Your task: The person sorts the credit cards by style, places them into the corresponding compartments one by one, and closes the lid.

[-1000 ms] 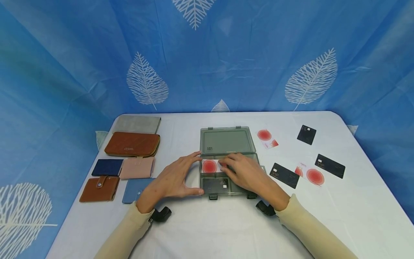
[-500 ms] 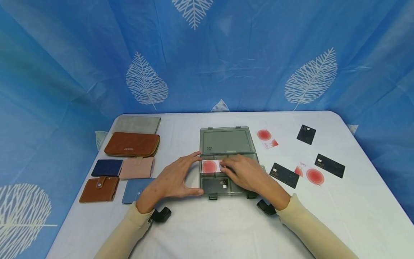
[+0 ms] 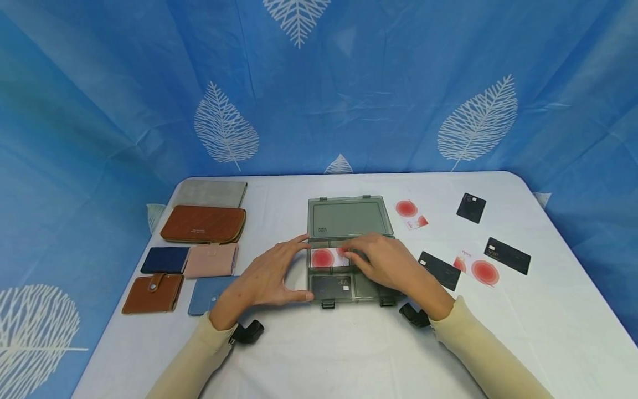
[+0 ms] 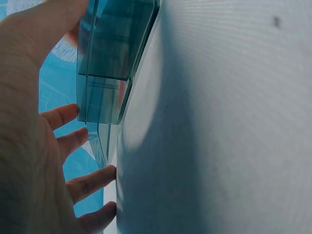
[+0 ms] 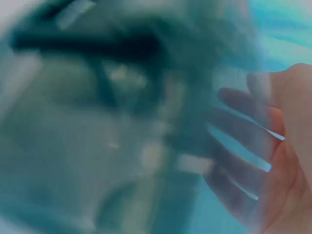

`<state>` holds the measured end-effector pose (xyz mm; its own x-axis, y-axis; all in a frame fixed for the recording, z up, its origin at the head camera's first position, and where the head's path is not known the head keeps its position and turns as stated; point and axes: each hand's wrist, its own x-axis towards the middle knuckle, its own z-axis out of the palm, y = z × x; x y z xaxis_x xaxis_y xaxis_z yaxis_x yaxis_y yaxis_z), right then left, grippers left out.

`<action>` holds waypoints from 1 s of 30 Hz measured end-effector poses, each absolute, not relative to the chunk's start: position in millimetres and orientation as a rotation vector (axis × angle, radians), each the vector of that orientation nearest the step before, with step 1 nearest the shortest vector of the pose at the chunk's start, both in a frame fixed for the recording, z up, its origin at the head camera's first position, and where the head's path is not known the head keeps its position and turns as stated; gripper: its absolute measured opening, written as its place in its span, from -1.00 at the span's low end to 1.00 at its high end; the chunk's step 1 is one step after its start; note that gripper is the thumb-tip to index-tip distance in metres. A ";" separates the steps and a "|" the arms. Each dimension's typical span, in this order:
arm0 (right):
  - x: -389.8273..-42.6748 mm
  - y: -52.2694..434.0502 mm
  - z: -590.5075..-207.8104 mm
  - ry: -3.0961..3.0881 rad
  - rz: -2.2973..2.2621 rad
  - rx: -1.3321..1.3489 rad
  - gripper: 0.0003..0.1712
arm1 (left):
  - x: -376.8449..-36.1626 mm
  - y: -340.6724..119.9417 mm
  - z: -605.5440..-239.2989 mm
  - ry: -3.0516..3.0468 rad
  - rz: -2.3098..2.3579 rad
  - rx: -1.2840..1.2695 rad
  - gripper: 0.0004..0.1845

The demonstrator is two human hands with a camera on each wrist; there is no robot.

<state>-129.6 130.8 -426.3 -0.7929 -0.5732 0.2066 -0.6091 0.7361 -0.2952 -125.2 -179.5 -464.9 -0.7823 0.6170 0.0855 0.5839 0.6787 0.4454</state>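
We see the right hand (image 3: 386, 263) sliding a touch further back over the open grey box (image 3: 349, 217), fingers flat and pressing the red-and-white card (image 3: 325, 257) into the middle compartment (the right wrist view is too blurred to confirm contact). The left hand (image 3: 266, 277) hasn't budged, fingers spread and bracing the box's left wall. We judge the card nearly seated; the black VIP card (image 3: 333, 285) lies in the near compartment.
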 end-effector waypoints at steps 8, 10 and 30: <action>-152.1 175.4 -408.4 -2.847 0.610 0.666 -0.58 | -126.4 -179.9 -466.1 2.819 0.698 1.014 0.18; -158.7 187.8 -409.5 -2.872 0.625 0.576 -0.53 | -126.5 -180.3 -466.7 2.820 0.699 1.018 0.17; -184.9 240.3 -442.0 -3.017 0.655 0.080 -0.33 | -127.1 -181.5 -467.6 2.826 0.690 1.021 0.17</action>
<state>-184.9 240.3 -442.0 -0.9972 -0.0392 0.0634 -0.0620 0.9089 -0.4125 -127.1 -181.5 -467.6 -0.7791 0.6198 0.0941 0.5934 0.6807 0.4296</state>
